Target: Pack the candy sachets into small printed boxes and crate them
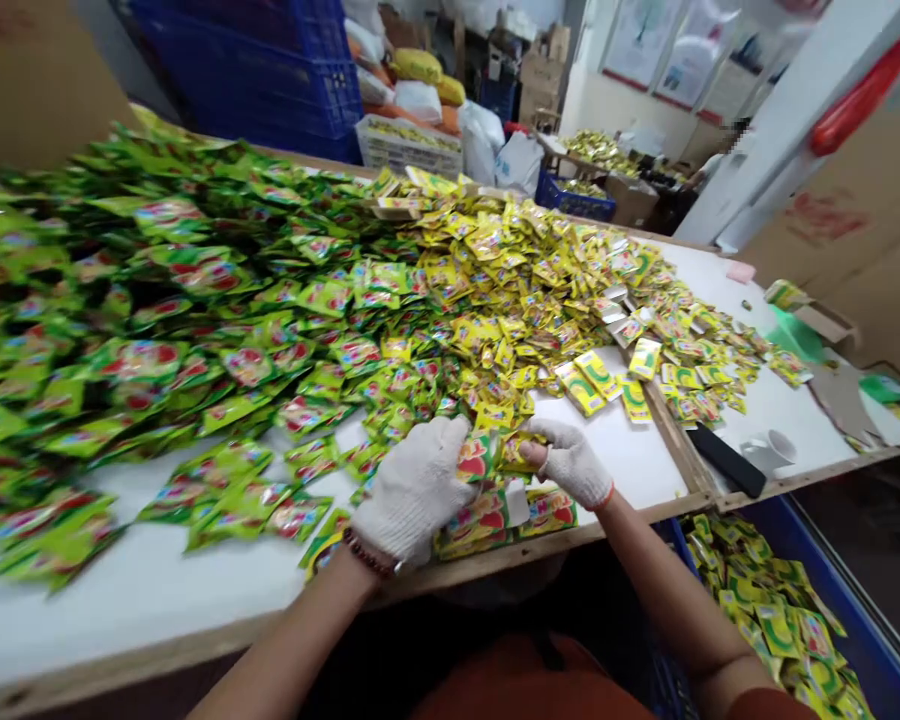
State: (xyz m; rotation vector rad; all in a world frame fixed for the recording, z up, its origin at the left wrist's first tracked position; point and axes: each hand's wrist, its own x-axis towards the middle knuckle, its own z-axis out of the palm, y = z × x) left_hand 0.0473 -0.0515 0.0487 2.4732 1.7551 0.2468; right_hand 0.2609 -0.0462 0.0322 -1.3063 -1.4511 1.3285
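Note:
My left hand [420,487], in a white knitted glove, is closed around a small printed box [475,457] near the table's front edge. Facing it, my gloved right hand [576,464] pinches a yellow packet [513,452] between thumb and fingers, close against the box. Below both hands, more printed boxes [476,520] lie along the edge. A big heap of green packets [217,270] spreads out on the left, and yellow packets [525,270] are piled straight ahead. Several yellow boxes [589,385] lie flat beyond my right hand.
A wooden strip [675,440] divides the white table [769,400]. Right of it are a black phone-like object [726,460] and a white cup [769,450]. A blue crate [802,545] of yellow boxes stands below on the right. Blue crates [262,80] rise behind; a person [712,165] is far back.

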